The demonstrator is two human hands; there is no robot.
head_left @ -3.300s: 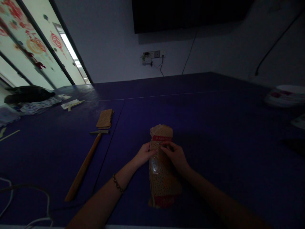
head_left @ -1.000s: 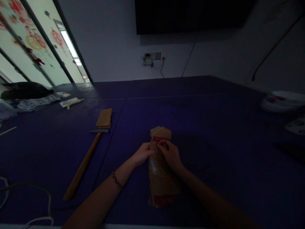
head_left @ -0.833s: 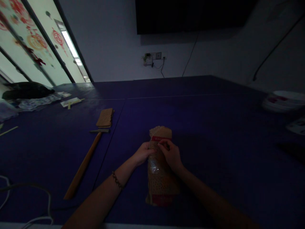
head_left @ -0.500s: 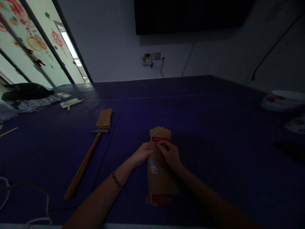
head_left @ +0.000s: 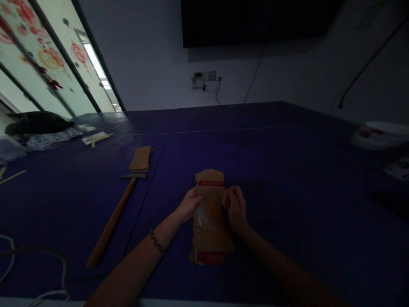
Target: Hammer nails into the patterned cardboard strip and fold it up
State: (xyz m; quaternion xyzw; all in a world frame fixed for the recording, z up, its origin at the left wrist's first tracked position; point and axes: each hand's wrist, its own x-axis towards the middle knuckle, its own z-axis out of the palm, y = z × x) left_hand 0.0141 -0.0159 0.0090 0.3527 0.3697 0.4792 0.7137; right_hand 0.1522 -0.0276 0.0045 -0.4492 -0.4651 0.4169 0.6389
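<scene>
My left hand [head_left: 189, 205] grips the left edge of a long folded piece of brown cardboard [head_left: 209, 232], thumb on top. The cardboard has a dotted print, a red band near each end and ragged edges; a glossy patch like clear tape shows across its middle. My right hand [head_left: 235, 209] is at its right edge, fingers curled and pinched together. What those fingers hold, if anything, is too dark to make out. To the left lies a hammer [head_left: 113, 219] with a wooden handle, and just beyond its head is a small stack of brown cardboard [head_left: 141, 158].
Everything lies on a dark blue-purple table [head_left: 281, 166]. White cables [head_left: 47, 294] curl at the near left. A white pad [head_left: 95, 138] with yellowish strips and a dark bundle [head_left: 41, 122] are at the far left. A bowl [head_left: 380, 135] stands at the right.
My right hand has moved off the cardboard's upper face to its right edge. The cardboard has shifted slightly left and away from me, with my left hand still on it.
</scene>
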